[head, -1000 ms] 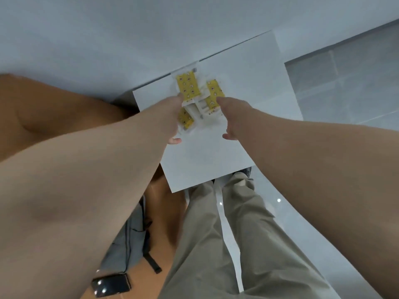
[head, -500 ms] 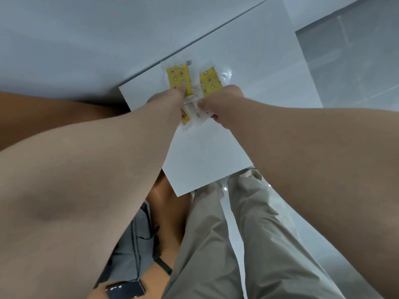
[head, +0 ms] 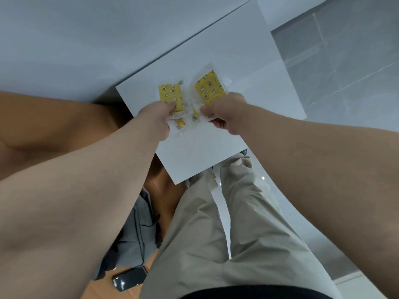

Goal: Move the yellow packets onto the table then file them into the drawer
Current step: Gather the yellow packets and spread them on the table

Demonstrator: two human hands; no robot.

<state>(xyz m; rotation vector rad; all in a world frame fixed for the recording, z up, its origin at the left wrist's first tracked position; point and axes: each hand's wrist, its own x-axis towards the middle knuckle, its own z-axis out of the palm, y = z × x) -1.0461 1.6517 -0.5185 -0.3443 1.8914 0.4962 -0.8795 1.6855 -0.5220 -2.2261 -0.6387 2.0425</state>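
Two clusters of yellow packets in clear wrappers hang just above the white table [head: 237, 61]. My left hand [head: 155, 119] pinches the left yellow packet [head: 170, 96], with further packets stacked under it. My right hand [head: 226, 113] grips the right yellow packet [head: 209, 88] by its near edge, tilted to the right. More wrapper ends [head: 194, 121] show between the two hands. No drawer is visible in this view.
The table's near corner [head: 176, 182] sits above my legs in beige trousers [head: 216, 223]. A brown surface [head: 54, 126] lies to the left, with grey cloth [head: 138, 234] and a black device [head: 129, 278] lower down. Grey tiled floor [head: 345, 61] is on the right.
My hands have closed on the packets and pulled them apart into a left and a right bunch, lifted off the table. The view has moved closer to the table.
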